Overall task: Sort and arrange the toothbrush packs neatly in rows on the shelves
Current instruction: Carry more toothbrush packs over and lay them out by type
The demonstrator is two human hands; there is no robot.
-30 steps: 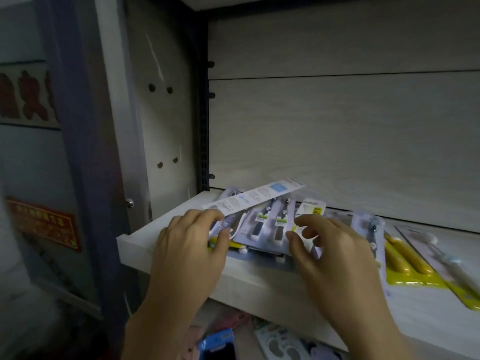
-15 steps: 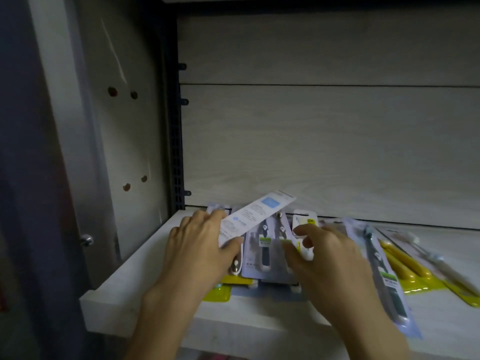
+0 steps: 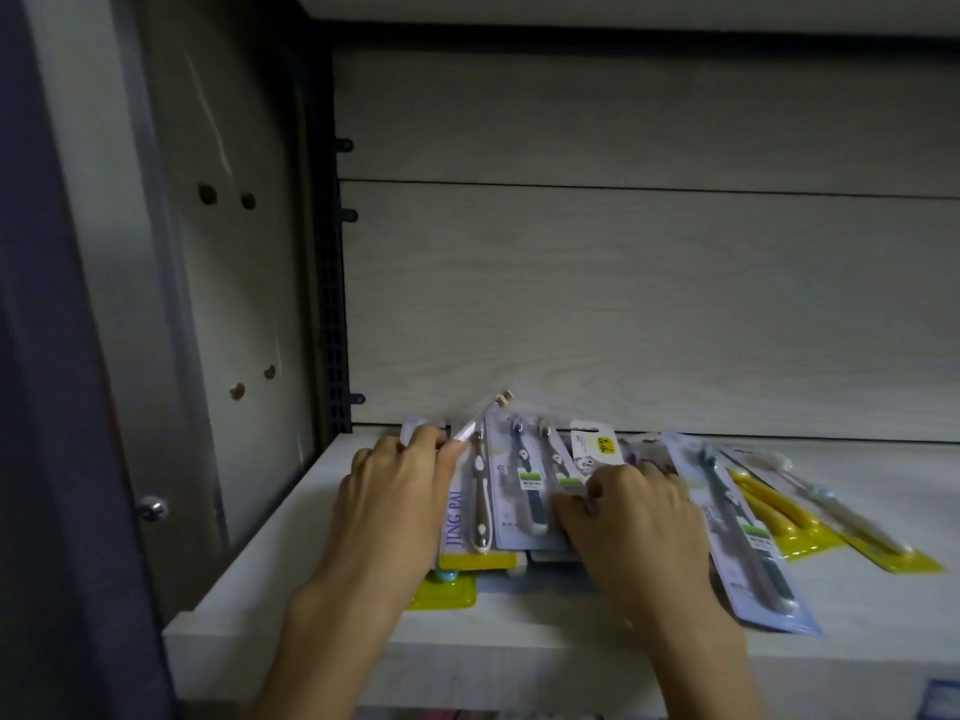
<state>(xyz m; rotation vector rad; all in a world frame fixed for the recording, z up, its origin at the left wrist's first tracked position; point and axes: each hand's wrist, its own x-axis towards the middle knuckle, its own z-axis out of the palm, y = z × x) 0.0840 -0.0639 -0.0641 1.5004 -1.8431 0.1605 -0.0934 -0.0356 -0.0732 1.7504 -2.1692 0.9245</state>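
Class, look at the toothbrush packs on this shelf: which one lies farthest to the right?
The yellow-backed pack with a single white toothbrush, lying slanted at the right end of the shelf. The other packs, including the yellow-handled one beside it, lie further left.

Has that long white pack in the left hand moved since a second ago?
Yes. The white pack has swung from lying across the packs to pointing up toward the back panel, gripped by the left hand.

A pale wood-grain back panel (image 3: 623,304) runs behind, split by a thin horizontal seam. At its left edge stands a dark perforated upright strip (image 3: 332,330) with small pegs, and beside that a side panel (image 3: 234,304) with drilled holes. A small metal knob (image 3: 151,508) shows lower left.
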